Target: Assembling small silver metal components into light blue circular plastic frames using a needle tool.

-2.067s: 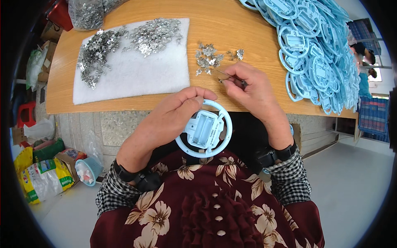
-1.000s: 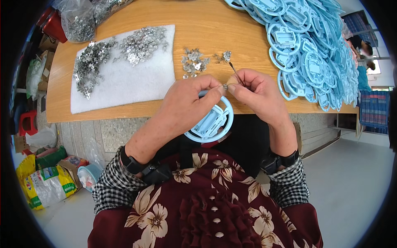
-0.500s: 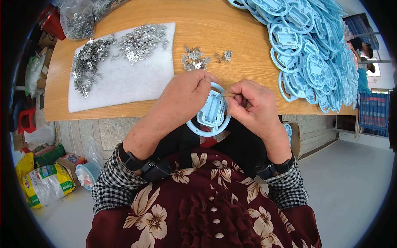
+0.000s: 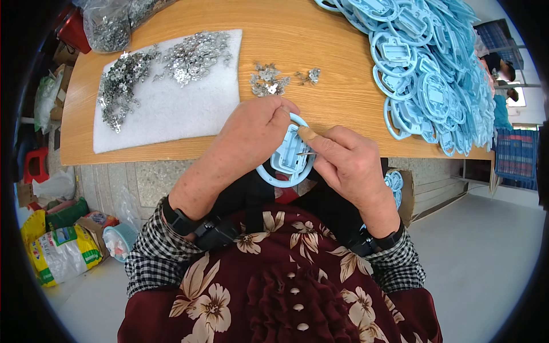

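left hand [image 4: 251, 134]: clenched around top rim of light-blue plastic ring part [image 4: 286, 157], fingers curled over upper edge, holding it tilted just off counter edge, above lap.
right hand [image 4: 346, 163]: pinching a small metal clip [image 4: 306, 153] between thumb and forefinger, tip touching the rectangular centre housing of the ring part.
change vs 2 s ago: then reaching onto counter at the small loose pile; now pulled back to the part with a clip in the pinch. ring part raised from lap toward counter edge, turned more upright.
change vs 0.5 s ago: hands nearly same place; clip now down against housing rather than held above it.
meaning: pick done, seating of clip into housing looks under way, not visibly finished.
ring part location: between both hands, in front of counter edge, not resting on counter.
small clip pile [image 4: 269, 80]: on bare wooden counter [image 4: 320, 40], just beyond left hand.
white foam pad [image 4: 171, 108]: left on counter, carrying larger heaps of metal clips [image 4: 194, 54].
blue ring stack [image 4: 434, 80]: big heap at right of counter, well apart from hands.
plastic bag [image 4: 114, 23]: more metal parts, far left corner.
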